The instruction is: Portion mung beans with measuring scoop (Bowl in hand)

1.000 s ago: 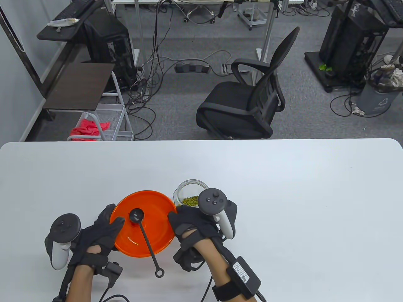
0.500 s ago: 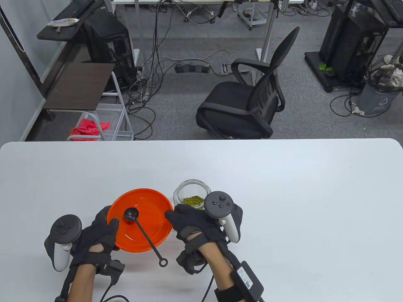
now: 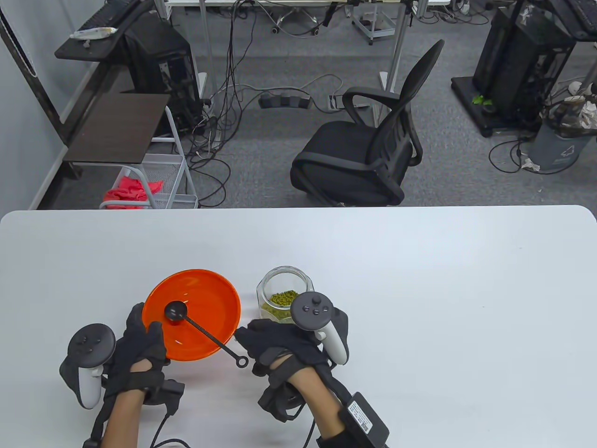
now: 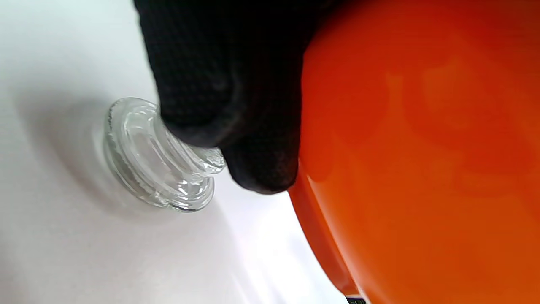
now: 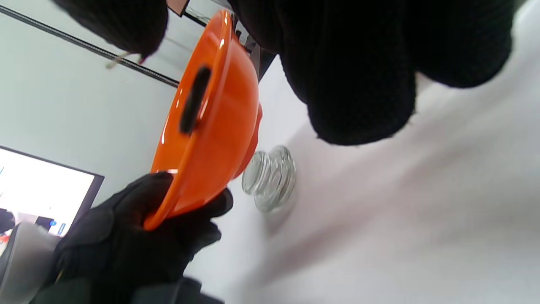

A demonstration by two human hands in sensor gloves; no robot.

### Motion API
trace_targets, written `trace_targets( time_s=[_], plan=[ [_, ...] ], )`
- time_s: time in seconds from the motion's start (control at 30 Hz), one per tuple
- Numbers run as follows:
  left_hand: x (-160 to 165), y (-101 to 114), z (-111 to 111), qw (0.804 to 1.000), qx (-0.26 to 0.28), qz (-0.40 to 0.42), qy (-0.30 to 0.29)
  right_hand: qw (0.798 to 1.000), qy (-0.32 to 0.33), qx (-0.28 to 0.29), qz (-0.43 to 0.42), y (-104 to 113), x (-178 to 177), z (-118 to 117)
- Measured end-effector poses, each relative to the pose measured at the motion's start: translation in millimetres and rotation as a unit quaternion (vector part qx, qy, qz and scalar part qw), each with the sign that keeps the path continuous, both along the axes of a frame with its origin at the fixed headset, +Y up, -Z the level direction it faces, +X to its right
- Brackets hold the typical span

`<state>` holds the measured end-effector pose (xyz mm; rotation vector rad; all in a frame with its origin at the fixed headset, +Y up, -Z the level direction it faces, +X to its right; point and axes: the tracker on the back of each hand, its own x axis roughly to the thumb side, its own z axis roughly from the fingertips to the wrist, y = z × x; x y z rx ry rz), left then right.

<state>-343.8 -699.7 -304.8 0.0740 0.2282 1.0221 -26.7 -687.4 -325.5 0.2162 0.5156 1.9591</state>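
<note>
My left hand [image 3: 148, 327] grips the left rim of the orange bowl [image 3: 210, 298] and holds it above the table, tilted. A black measuring scoop [image 3: 176, 311] lies in the bowl, its handle sticking out over the right rim. My right hand [image 3: 261, 338] is open just right of the handle's ring end and holds nothing. An open glass jar [image 3: 266, 284] with mung beans [image 3: 284, 298] stands behind the right hand. In the right wrist view the bowl [image 5: 215, 139] hangs clear of the table in the left hand [image 5: 126, 236].
A glass lid [image 4: 147, 160] lies on the white table under the bowl; it also shows in the right wrist view [image 5: 272, 177]. The table [image 3: 419, 303] stretches wide to the right. An office chair [image 3: 364, 149] stands beyond the far edge.
The bowl with the scoop has moved left and away in my left hand. My right hand has let go of the bowl's right rim and dropped back slightly.
</note>
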Motion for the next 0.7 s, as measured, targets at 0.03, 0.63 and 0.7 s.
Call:
trace_targets(
  time_s=[0.03, 0.63, 0.7],
  plan=[
    [-0.2, -0.5, -0.1, 1.000, -0.001, -0.002, 0.002, 1.000, 0.008, -0.009, -0.008, -2.6, -3.6, 0.7],
    [-1.9, -2.8, -0.6, 1.000, 0.005, -0.020, 0.017, 0.999, 0.013, -0.017, -0.032, -5.5, -17.7, 6.3],
    [-3.1, -2.6, -0.3, 1.000, 0.005, -0.022, 0.021, 0.999, -0.006, 0.004, -0.037, 3.1, -12.6, 7.5]
  ],
)
